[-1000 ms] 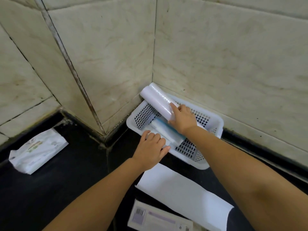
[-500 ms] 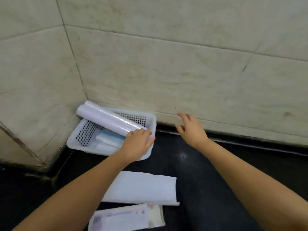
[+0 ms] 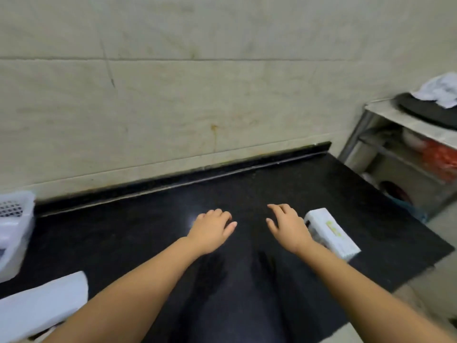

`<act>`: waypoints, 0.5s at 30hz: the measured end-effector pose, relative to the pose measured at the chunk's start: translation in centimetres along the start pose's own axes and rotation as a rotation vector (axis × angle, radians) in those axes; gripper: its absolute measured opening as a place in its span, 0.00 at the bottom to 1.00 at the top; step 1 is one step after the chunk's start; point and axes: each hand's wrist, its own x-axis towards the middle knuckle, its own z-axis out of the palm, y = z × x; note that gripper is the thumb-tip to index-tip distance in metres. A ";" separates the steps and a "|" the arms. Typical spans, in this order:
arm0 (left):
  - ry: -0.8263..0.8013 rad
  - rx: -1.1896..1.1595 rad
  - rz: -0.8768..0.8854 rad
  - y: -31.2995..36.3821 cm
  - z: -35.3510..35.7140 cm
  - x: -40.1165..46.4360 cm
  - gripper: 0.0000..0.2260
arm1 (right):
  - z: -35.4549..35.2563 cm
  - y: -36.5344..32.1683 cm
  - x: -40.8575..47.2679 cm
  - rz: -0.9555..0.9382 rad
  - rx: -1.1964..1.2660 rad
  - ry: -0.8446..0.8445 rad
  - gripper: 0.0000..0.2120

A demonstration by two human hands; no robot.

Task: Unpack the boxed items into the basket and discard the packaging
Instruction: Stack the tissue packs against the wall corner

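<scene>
both hands hover empty over the black table (image 3: 148, 243), fingers loosely spread: the left hand (image 3: 212, 229) near the middle, the right hand (image 3: 289, 226) just beside a white boxed item (image 3: 331, 233) lying flat near the table's right edge. the white perforated basket (image 3: 14, 231) sits at the far left, cut off by the frame. a white sheet of packaging (image 3: 42, 308) lies at lower left.

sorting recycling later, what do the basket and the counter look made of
Basket: looks like white moulded plastic, given its perforated wall and smooth rim. Counter: probably polished black stone, as it shows fine speckles and a glossy light reflection, though laminate can't be ruled out.
</scene>
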 end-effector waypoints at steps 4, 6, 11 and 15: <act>-0.118 -0.022 0.039 8.4 5.5 2.9 0.19 | -1.4 9.1 -1.6 0.156 -0.079 -0.017 0.26; -0.142 -0.003 0.030 10.7 8.5 3.1 0.20 | -1.5 12.0 -2.0 0.228 -0.088 -0.071 0.31; -0.088 0.101 0.009 11.6 13.8 1.2 0.20 | -0.1 14.6 -2.3 0.317 -0.006 -0.128 0.36; 0.111 0.126 0.011 11.4 16.3 0.1 0.18 | 0.4 15.0 -1.6 0.304 -0.037 -0.121 0.37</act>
